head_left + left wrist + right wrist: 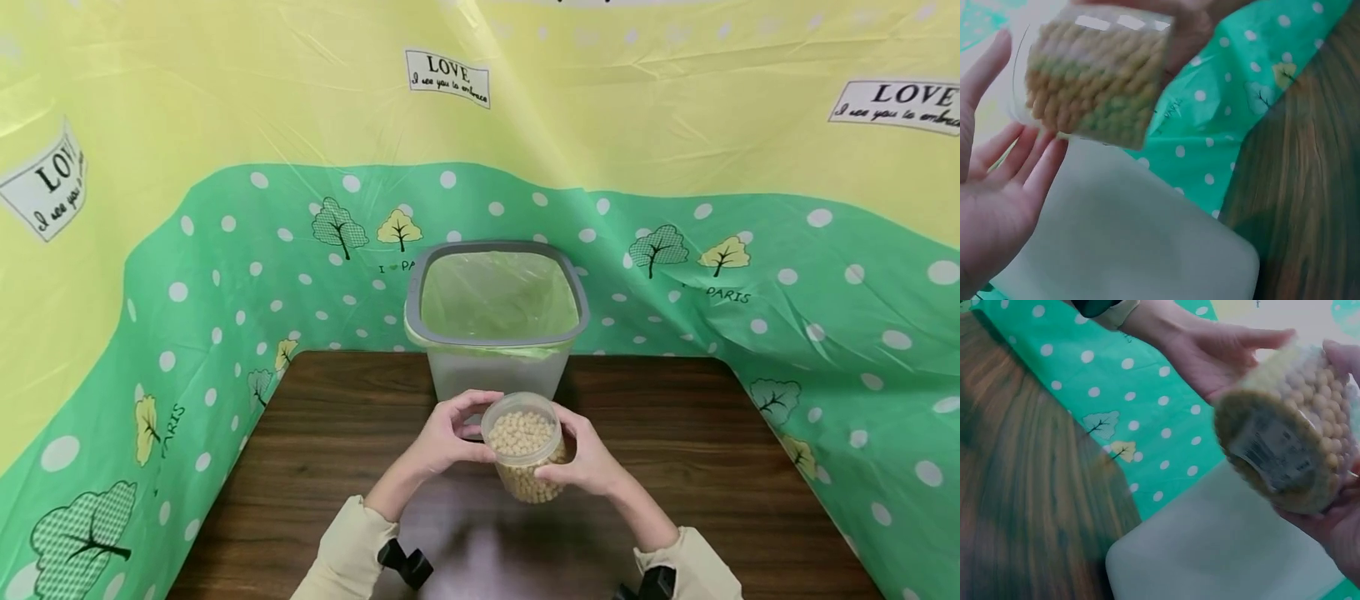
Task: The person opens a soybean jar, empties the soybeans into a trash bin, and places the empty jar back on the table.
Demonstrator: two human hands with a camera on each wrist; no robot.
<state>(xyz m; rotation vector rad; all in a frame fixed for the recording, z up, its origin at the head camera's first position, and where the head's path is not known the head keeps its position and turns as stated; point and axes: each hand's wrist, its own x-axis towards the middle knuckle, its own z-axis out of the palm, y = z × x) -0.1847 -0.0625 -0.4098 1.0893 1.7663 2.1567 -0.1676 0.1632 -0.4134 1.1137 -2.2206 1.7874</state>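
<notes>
A clear plastic jar [531,482] filled with small round beige pieces, like dried beans, is held up between both hands, its top tilted back toward the bin. My right hand [588,457] grips the jar's side, thumb on the near face. Curved round the clear rim from the left is my left hand [448,432], thumb and fingertips at its edge. The left wrist view shows the left fingertips [1054,147] against the rim end, with the thumb spread away. On the jar's base, in the right wrist view, is a white barcode label [1274,452].
Just behind the hands stands a pale waste bin [498,373] with a grey rim [415,312] and a green liner bag [498,296]. It rests on a dark wooden table [675,467]. A green and yellow printed cloth [675,158] surrounds the back and sides.
</notes>
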